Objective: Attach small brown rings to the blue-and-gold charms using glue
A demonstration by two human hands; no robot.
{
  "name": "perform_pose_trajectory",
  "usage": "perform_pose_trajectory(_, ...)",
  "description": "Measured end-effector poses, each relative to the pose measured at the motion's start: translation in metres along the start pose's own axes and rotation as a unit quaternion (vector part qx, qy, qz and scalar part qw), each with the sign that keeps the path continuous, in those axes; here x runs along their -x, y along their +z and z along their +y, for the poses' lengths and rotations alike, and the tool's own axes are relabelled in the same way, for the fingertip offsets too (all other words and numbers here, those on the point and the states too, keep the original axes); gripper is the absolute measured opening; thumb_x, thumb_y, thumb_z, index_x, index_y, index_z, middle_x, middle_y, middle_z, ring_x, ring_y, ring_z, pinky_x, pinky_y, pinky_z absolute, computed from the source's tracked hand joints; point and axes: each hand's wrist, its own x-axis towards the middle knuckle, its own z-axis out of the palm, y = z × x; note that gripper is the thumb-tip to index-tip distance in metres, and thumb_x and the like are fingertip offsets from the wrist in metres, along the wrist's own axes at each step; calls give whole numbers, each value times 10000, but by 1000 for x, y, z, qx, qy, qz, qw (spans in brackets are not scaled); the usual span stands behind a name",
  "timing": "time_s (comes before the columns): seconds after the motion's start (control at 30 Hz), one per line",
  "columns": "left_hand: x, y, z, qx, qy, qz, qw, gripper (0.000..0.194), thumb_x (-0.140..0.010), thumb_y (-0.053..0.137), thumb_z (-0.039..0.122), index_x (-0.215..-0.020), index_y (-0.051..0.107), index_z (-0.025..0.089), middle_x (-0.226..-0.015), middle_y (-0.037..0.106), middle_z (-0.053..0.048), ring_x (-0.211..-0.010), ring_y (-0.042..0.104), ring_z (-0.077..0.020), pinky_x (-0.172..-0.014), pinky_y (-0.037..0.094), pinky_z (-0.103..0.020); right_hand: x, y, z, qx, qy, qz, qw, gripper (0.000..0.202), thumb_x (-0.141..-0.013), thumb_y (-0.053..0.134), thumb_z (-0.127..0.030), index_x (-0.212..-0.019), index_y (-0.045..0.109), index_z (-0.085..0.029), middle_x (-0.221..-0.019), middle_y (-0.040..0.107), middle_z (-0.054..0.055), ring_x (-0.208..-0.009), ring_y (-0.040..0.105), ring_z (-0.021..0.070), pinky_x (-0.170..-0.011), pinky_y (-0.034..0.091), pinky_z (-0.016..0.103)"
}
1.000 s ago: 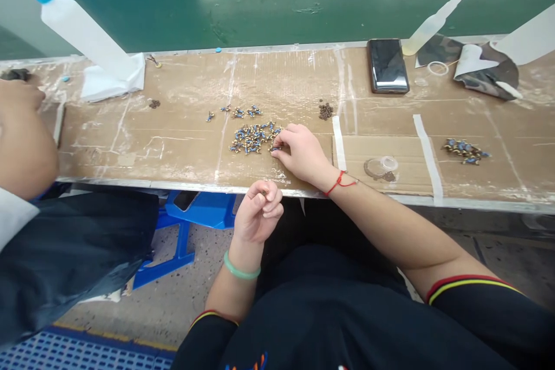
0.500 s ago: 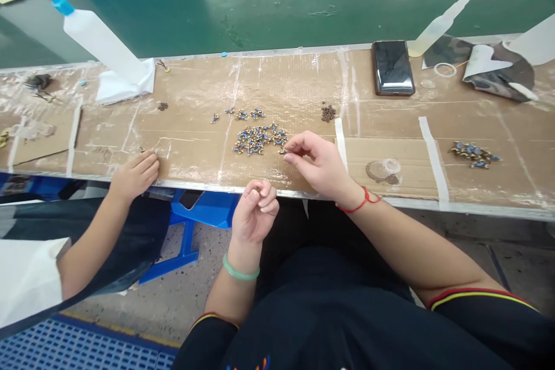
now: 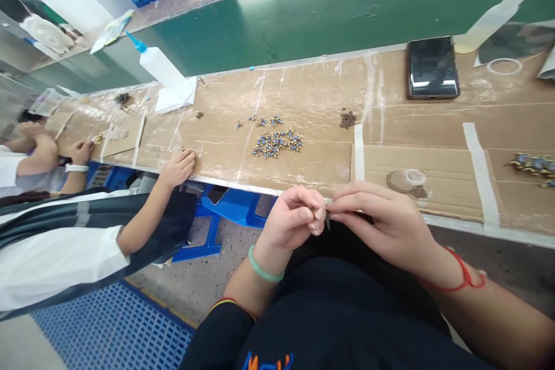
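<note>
My left hand (image 3: 299,212) is closed in front of the table edge, thumb pressed to the curled fingers. What sits in its pinch is too small to make out. Beside it, my right hand (image 3: 385,217) pinches a tiny piece, mostly hidden, between thumb and fingertips, close to the left fingers. Beyond both hands lies a pile of small blue-and-gold pieces (image 3: 276,144), with several more in a loose row (image 3: 262,122) behind it. A heap of small brown bits (image 3: 347,119) lies farther right.
A cardboard sheet (image 3: 451,179) taped to the table (image 3: 312,92) bears a clear round dish (image 3: 407,179). A black device (image 3: 432,67) and a blue-tipped white bottle (image 3: 162,67) stand at the back. More blue-and-gold pieces (image 3: 533,165) lie right. A co-worker's hand (image 3: 178,167) rests left.
My right hand has drawn back from the pile's edge to my left hand, pinching a tiny piece. The view has swung left, showing more co-workers. My left hand stays closed.
</note>
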Motion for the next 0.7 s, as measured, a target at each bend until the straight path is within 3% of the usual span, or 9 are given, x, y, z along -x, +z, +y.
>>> perform_pose_trajectory(0.1,-4,9,-5,-30,-9,-1,1000,619,-610,1080,591,-648,595,207,-557,511,69,-420,456,-64,-433,400,-231,6,2,0,-83,94,52,991,132,-1000,856,-396,-926,821,-293,-792,774,32,-676,709,181,-591,589,303)
perform_pose_trajectory(0.27,-9,22,-14,-68,-19,-3,997,647,-584,1071,637,-632,590,207,-561,550,61,-429,521,-87,-470,453,-264,22,6,1,-260,241,120,927,314,-876,956,-569,-921,844,-279,-822,770,35,-677,723,182,-571,620,297)
perform_pose_trajectory(0.4,-12,30,-20,-83,-18,-1,996,655,-595,1063,666,-655,599,206,-608,586,48,-467,551,-92,-539,510,-293,32,5,2,-314,275,124,900,341,-869,955,-577,-933,818,-271,-817,748,24,-623,683,167,-536,602,308)
perform_pose_trajectory(0.6,-19,40,-25,-85,1,-31,996,624,-662,1047,633,-663,599,199,-640,594,41,-462,561,-83,-504,486,-264,36,4,0,-391,307,153,854,287,-864,968,-544,-908,838,-291,-709,713,-14,-537,606,133,-497,550,274)
perform_pose_trajectory(0.7,-22,47,-22,-95,0,-29,995,643,-654,1048,652,-649,594,197,-639,578,35,-473,554,-83,-489,479,-255,33,6,-5,-392,297,183,851,253,-832,996,-541,-889,874,-328,-709,724,-17,-522,579,124,-482,519,268)
